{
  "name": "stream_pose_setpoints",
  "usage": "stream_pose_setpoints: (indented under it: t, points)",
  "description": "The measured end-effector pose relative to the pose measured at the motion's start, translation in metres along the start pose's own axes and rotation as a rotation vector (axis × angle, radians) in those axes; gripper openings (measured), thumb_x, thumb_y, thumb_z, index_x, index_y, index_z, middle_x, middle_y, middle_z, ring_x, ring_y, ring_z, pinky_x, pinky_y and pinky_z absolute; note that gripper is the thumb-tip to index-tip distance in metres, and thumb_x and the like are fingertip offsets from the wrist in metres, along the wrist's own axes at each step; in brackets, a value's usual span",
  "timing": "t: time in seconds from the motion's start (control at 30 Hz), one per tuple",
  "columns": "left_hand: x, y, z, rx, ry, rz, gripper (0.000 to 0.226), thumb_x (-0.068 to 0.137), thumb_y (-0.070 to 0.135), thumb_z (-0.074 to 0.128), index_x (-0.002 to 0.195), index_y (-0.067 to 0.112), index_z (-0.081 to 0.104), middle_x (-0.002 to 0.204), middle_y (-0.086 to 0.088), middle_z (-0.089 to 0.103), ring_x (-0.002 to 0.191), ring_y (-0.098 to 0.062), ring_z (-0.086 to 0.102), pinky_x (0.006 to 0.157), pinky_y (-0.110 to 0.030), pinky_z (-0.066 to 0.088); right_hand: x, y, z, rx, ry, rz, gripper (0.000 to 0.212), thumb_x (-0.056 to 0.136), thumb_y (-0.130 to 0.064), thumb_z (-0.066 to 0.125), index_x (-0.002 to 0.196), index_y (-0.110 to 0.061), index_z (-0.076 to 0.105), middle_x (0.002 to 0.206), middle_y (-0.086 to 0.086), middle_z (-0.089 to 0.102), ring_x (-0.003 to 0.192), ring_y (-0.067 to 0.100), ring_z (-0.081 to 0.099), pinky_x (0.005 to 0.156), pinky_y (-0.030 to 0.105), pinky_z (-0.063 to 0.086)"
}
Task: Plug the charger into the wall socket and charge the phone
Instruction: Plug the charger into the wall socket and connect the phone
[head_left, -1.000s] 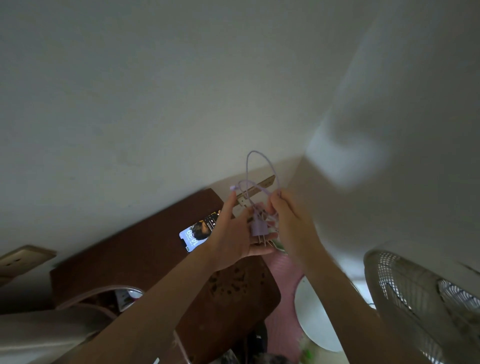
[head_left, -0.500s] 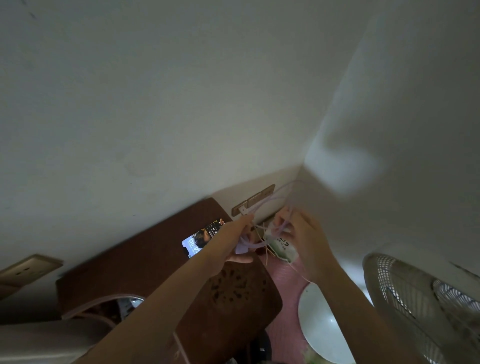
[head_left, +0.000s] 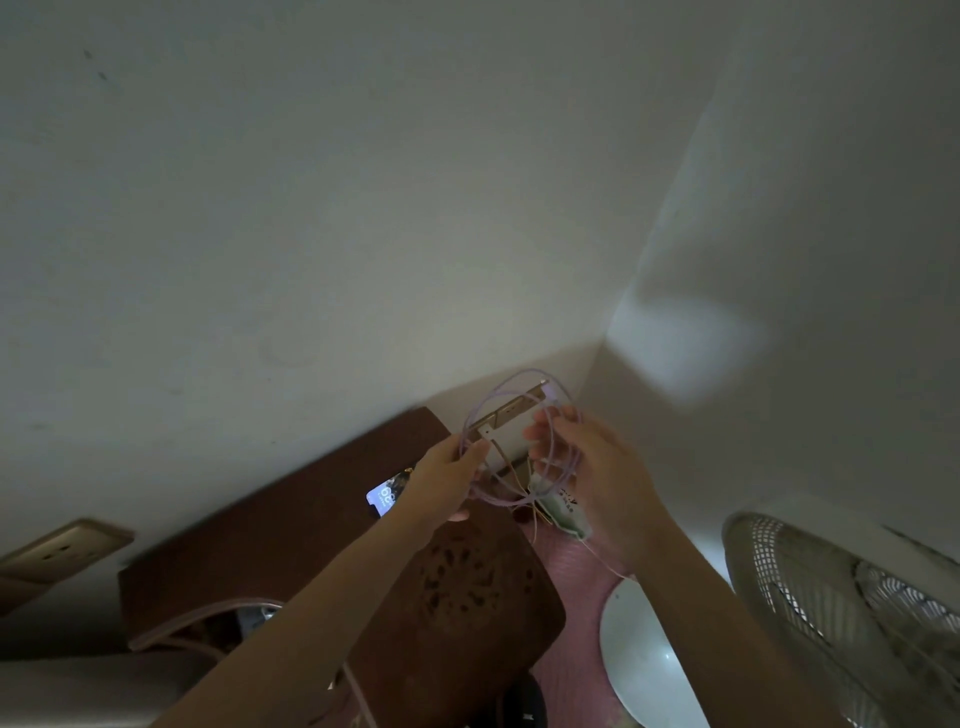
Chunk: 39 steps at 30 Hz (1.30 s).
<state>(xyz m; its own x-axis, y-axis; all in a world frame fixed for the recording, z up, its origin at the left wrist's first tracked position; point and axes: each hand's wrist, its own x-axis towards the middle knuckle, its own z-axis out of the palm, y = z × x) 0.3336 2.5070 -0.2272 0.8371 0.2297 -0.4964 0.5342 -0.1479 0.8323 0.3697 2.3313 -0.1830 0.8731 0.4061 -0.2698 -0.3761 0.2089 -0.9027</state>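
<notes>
Between my two hands there's the lilac charger cable (head_left: 519, 441), looped in a loose coil. My left hand (head_left: 447, 470) is pinched on one side of it, my right hand (head_left: 592, 478) curled round the other, along with a pale packet (head_left: 563, 512). The lit phone (head_left: 387, 496) lies on the brown worktop (head_left: 291, 540) just left of my left hand. The wall socket (head_left: 511, 410) sits right behind the coil.

One head view looks down, close over both forearms, facing a wall corner (head_left: 602, 348)
</notes>
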Motion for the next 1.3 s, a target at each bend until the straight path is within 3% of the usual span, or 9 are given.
stream_pose_setpoints:
  t: [0.27, 0.37, 0.5, 0.63, 0.7, 0.8, 0.87, 1.1, 1.3]
  points:
    - [-0.003, 0.016, -0.01, -0.411, -0.015, -0.27, 0.041, 0.099, 0.046, 0.039, 0.115, 0.012, 0.056, 0.111, -0.01, 0.06, 0.083, -0.022, 0.063, 0.048, -0.032, 0.053, 0.007, -0.001, 0.01, -0.209, 0.165, -0.067, 0.019, 0.088, -0.034, 0.061, 0.08, -0.021, 0.072, 0.052, -0.007, 0.048, 0.045, 0.008, 0.045, 0.048, 0.022, 0.049]
    - [-0.001, 0.015, -0.021, -0.471, 0.043, -0.282, 0.029, 0.099, 0.033, 0.038, 0.102, 0.014, 0.059, 0.105, -0.013, 0.06, 0.081, -0.026, 0.06, 0.056, -0.032, 0.046, 0.01, -0.004, 0.007, -0.388, 0.278, -0.091, 0.031, 0.099, -0.026, 0.052, 0.075, -0.036, 0.07, 0.064, -0.009, 0.068, 0.052, 0.007, 0.065, 0.043, 0.015, 0.048]
    - [-0.004, 0.011, -0.045, -0.481, 0.046, -0.095, 0.036, 0.1, 0.035, 0.044, 0.074, 0.014, 0.057, 0.084, -0.008, 0.057, 0.074, -0.023, 0.056, 0.06, -0.031, 0.046, 0.016, -0.006, -0.004, -0.543, 0.337, -0.058, 0.023, 0.1, -0.032, 0.05, 0.098, -0.012, 0.062, 0.098, 0.022, 0.068, 0.072, 0.024, 0.066, 0.049, 0.014, 0.051]
    - [-0.004, 0.014, -0.069, -0.621, 0.157, -0.002, 0.037, 0.099, 0.035, 0.049, 0.065, 0.019, 0.048, 0.069, -0.001, 0.057, 0.065, -0.019, 0.057, 0.052, -0.027, 0.045, 0.018, -0.011, -0.009, -0.598, 0.249, 0.025, 0.049, 0.091, -0.053, 0.053, 0.105, -0.008, 0.064, 0.108, 0.024, 0.066, 0.096, 0.038, 0.066, 0.084, 0.047, 0.055]
    - [0.002, 0.016, -0.084, -0.727, 0.299, -0.071, 0.032, 0.099, 0.034, 0.05, 0.071, 0.018, 0.05, 0.073, 0.0, 0.057, 0.068, -0.019, 0.057, 0.058, -0.029, 0.045, 0.021, -0.012, -0.016, -0.553, 0.339, 0.027, 0.048, 0.095, -0.053, 0.049, 0.103, -0.011, 0.068, 0.098, 0.007, 0.071, 0.089, 0.025, 0.066, 0.072, 0.029, 0.049]
    - [0.009, -0.001, -0.107, -0.033, 0.639, 0.076, 0.024, 0.1, 0.03, 0.053, 0.086, 0.01, 0.057, 0.084, -0.006, 0.053, 0.087, -0.029, 0.054, 0.087, -0.046, 0.052, 0.022, -0.009, -0.026, -0.397, 0.643, -0.044, 0.03, 0.1, -0.04, 0.047, 0.076, -0.026, 0.055, 0.055, -0.017, 0.051, 0.054, 0.008, 0.044, 0.05, 0.022, 0.034]
    - [0.005, -0.009, -0.109, 0.555, 0.727, 0.396, 0.021, 0.096, 0.031, 0.059, 0.087, 0.011, 0.06, 0.095, -0.006, 0.051, 0.097, -0.028, 0.047, 0.075, -0.036, 0.043, 0.022, -0.005, -0.029, -0.375, 0.718, -0.177, 0.028, 0.102, -0.03, 0.044, 0.074, -0.026, 0.049, 0.056, -0.013, 0.046, 0.053, 0.01, 0.037, 0.047, 0.025, 0.035]
    - [-0.008, 0.029, -0.05, 0.856, 0.237, 1.046, 0.023, 0.095, 0.038, 0.052, 0.088, 0.016, 0.057, 0.111, -0.006, 0.048, 0.108, -0.025, 0.039, 0.079, -0.03, 0.042, 0.028, 0.007, 0.016, -0.25, 0.091, 0.062, 0.026, 0.105, -0.02, 0.042, 0.085, -0.009, 0.056, 0.08, 0.005, 0.071, 0.072, 0.018, 0.068, 0.068, 0.031, 0.056]
    - [-0.015, 0.041, -0.011, 0.664, 0.027, 1.115, 0.012, 0.09, 0.019, 0.05, 0.099, 0.011, 0.051, 0.123, -0.003, 0.045, 0.114, -0.021, 0.039, 0.095, -0.033, 0.04, 0.03, 0.009, 0.033, 0.078, -0.079, 0.224, 0.026, 0.104, -0.021, 0.04, 0.112, -0.007, 0.06, 0.084, 0.009, 0.063, 0.068, 0.018, 0.061, 0.053, 0.029, 0.052]
